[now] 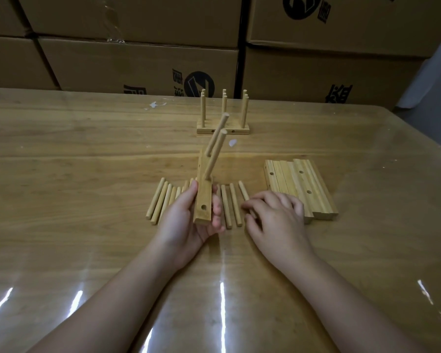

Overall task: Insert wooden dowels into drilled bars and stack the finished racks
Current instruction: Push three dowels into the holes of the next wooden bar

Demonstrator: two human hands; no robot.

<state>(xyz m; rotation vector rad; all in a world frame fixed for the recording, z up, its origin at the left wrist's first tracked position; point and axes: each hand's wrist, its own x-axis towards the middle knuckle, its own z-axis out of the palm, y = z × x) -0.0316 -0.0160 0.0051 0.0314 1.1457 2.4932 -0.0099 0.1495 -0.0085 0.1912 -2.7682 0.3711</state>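
The drilled bar (203, 197) is off the bench, held near the middle of its near half in the left hand (186, 220). The thumb lies on the bar's left side and the fingers wrap round its right side. The bar points away from the person, near end low. Two dowels (215, 154) are seated in its upper face and lean up and to the right. One hole near the bar's near end is open.

Loose dowels lie in a row on the bench (87, 149) under and behind the held bar, running roughly from near to far. One group (163, 200) lies left of the left hand and another group (231, 207) lies between the two hands.

The right hand (275, 217) rests knuckles up at the right end of that row. Its fingers are curled down over the last dowel (243, 190), whose far tip shows beyond them. Whether they pinch it cannot be told.

Just right of this hand a pile of undowelled bars (301, 184) lies flat, with drill holes showing on top. Toward the far edge, just right of the middle, the finished racks (223, 128) stand together with their dowels upright. Beyond the far edge, cardboard boxes (138, 59) form a wall.
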